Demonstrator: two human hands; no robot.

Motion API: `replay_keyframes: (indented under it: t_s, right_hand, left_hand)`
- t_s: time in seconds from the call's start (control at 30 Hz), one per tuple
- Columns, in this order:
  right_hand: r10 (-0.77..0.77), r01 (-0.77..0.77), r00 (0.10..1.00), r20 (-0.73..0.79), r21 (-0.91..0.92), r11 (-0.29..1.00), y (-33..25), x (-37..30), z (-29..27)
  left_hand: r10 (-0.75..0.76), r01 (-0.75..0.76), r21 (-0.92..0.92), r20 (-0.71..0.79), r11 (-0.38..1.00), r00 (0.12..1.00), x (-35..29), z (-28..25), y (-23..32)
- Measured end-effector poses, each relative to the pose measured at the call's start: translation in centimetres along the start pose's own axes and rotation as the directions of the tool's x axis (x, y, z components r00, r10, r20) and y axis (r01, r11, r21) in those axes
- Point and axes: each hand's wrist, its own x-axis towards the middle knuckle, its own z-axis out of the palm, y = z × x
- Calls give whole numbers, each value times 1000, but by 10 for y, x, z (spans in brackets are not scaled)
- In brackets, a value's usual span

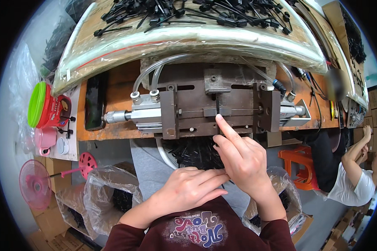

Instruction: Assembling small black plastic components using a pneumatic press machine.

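A thin black plastic part (217, 101) stands lengthwise in the middle slot of a dark metal clamping fixture (197, 83). The index finger of my right hand (244, 161) is stretched out, its tip at the near end of the slot against the part. The other fingers curl below, by the fixture's front edge, around the part's near end; their grip is partly hidden. My left hand (194, 185) lies across my lap with its fingers extended, its fingertips close to my right wrist. Under both hands rests a basin (165, 152) of black parts.
Air cylinders (146, 113) with clear hoses flank the fixture. Behind it, a plastic-wrapped tray (188, 39) holds heaped black parts. A phone (95, 102) and a red tub (56, 111) are left. Lined boxes (109, 188) stand below; an orange stool (299, 167) and another person (352, 180) are right.
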Motion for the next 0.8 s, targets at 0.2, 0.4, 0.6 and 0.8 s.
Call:
replay_keyframes:
  t_s: [0.2,0.4,0.6,0.8]
  right_hand:
    - [5,0,999,51,-99,995,-1,12,-6]
    - [27,-21,998,65,-82,996,-1,13,-6]
    - [19,7,987,162,-158,987,-6,21,-17]
    - [22,-6,991,-128,125,992,9,82,-45]
  left_hand:
    - [42,-42,-57,0,997,999,-1,12,-6]
    - [33,-33,-83,-1,996,999,-4,15,-10]
    - [35,-37,-100,-19,994,999,-8,15,-12]
    - [34,-37,-98,-28,995,999,-16,17,-15]
